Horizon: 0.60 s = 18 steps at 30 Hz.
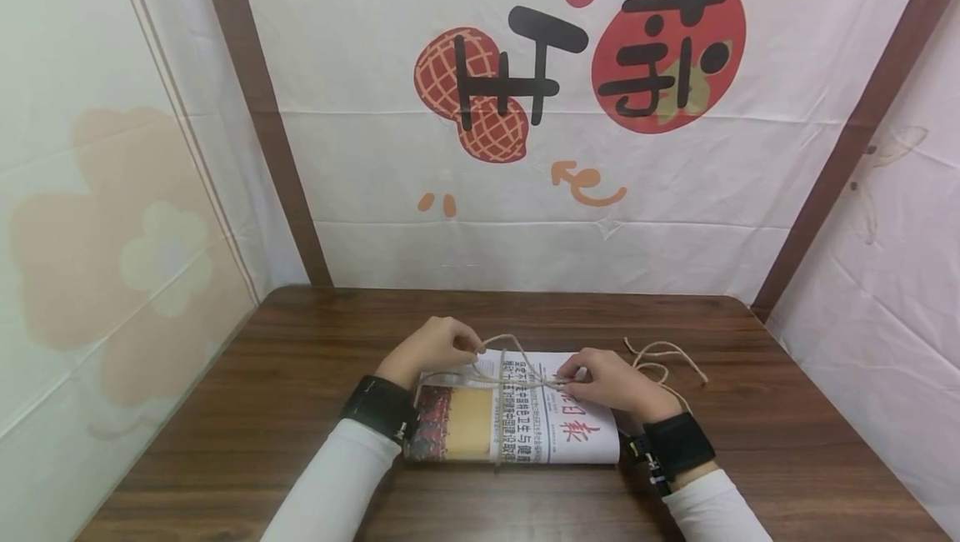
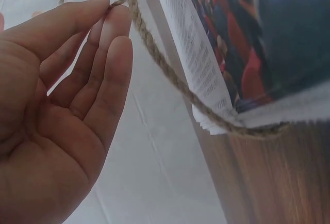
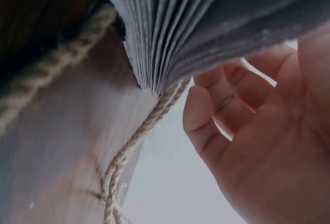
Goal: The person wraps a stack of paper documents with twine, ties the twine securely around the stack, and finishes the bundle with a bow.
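Note:
A folded stack of newspapers (image 1: 588,440) lies on the wooden table, with beige twine (image 1: 502,335) looped and crossing over its top. At the stack's upper left, my left hand (image 1: 433,350) pinches a strand between thumb and fingertips. In the left wrist view, a second length of twine (image 2: 170,74) runs down around the paper's corner. My right hand (image 1: 617,382) is over the right part of the stack and pinches the twine near where strands meet. The right wrist view shows the layered paper edges (image 3: 160,33) hiding the right fingertips.
A loose tail of twine (image 1: 667,350) curls on the table (image 1: 750,442) beyond my right hand. Printed white cloth (image 1: 525,250) hangs behind the table and at both sides. Each wrist wears a black band (image 1: 380,410) with a camera.

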Available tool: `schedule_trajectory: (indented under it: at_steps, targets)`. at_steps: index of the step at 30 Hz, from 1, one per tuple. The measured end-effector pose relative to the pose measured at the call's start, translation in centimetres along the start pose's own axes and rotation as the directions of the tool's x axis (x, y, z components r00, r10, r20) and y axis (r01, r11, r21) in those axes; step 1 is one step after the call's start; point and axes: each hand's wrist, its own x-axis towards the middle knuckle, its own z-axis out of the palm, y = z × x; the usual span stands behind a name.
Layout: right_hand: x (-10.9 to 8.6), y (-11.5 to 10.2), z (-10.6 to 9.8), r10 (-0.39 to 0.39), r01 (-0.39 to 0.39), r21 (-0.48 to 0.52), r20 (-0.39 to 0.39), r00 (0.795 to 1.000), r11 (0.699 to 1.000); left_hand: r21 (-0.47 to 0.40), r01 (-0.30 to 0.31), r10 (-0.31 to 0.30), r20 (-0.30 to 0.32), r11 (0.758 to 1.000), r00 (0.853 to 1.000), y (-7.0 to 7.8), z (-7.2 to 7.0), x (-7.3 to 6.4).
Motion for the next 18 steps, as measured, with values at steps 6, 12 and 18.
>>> schedule_trajectory:
  at_steps: [6,12,18]
  targets:
    - [-0.2,0.5,-0.2,0.007,-0.007,0.022,0.005,1.0,1.0,-0.013,0.019,-0.018,0.027,1.0,0.999,0.2,0.2,0.1]
    - [-0.2,0.6,-0.4,0.0,0.0,0.015,0.003,1.0,1.0,-0.021,0.021,-0.02,0.036,1.0,0.999,0.4,0.5,0.3]
    - [-0.2,0.8,-0.3,0.019,-0.018,0.022,-0.008,1.0,1.0,-0.032,0.039,-0.037,0.063,0.999,0.997,1.1,0.8,0.6]
